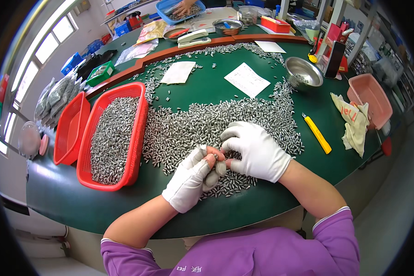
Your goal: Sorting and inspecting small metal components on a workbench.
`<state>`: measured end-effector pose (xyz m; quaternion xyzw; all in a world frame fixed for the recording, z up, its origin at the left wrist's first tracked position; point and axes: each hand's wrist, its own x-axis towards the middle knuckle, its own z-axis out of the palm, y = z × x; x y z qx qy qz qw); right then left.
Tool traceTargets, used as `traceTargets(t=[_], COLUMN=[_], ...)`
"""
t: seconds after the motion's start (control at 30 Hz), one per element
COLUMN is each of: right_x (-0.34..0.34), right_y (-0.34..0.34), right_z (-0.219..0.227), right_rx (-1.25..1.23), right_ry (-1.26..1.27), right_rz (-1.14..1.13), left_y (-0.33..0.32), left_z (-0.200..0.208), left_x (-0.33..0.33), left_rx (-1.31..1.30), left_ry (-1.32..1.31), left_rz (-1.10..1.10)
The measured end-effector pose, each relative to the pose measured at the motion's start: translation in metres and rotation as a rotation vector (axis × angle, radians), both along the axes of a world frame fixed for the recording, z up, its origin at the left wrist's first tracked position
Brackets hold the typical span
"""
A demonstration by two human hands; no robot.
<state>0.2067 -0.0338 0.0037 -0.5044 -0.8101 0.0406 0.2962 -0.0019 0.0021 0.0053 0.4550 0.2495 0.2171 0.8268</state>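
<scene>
Many small silvery metal pieces (184,124), short and rod-like, lie heaped across the green table. Over the near part of the heap, my left hand (188,181) in a white glove with bare fingertips is closed. Its thumb and forefinger pinch what looks like one small metal piece (216,157); the other fingers curl under, their glove tips grey with dirt. Just right of it, my right hand (257,149), also gloved, bends its fingers over the heap. Its thumb and fingertips come close to the left fingertips, and whatever they hold is hidden.
A red basket (141,133) full of metal pieces stands left, beside another red basket (73,124). To the right lie a yellow utility knife (317,133), a steel bowl (304,69), a cloth (353,124) and a pink basket (377,96). Across the table, another person's hand (185,7) reaches into a blue basket.
</scene>
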Motion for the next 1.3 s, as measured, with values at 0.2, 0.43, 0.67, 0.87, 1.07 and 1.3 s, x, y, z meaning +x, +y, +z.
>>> traceTargets(t=[0.2,0.43,0.67,0.87,1.07,1.3], right_x=[-0.004,-0.002,-0.011,-0.003,0.003,-0.002], right_y=[0.005,0.0,0.005,0.007,0.004,0.001], right_z=[-0.01,0.002,-0.01,-0.008,0.006,-0.001], right_rx=[0.01,-0.028,0.03,0.088,0.128,-0.092], right_ry=[0.02,0.014,0.03,0.08,0.07,-0.024], right_rz=[-0.004,0.031,0.025,0.004,-0.042,-0.096], left_y=[0.0,0.0,0.001,0.002,0.008,0.006], left_z=[-0.001,-0.001,-0.003,-0.004,-0.015,-0.008], left_x=[0.002,0.002,0.003,0.002,-0.002,0.002], left_rx=[-0.039,-0.071,-0.043,-0.081,-0.153,-0.213], left_ry=[-0.026,-0.099,-0.108,-0.117,-0.219,-0.173], left_rz=[0.018,0.021,-0.005,0.013,0.069,0.156])
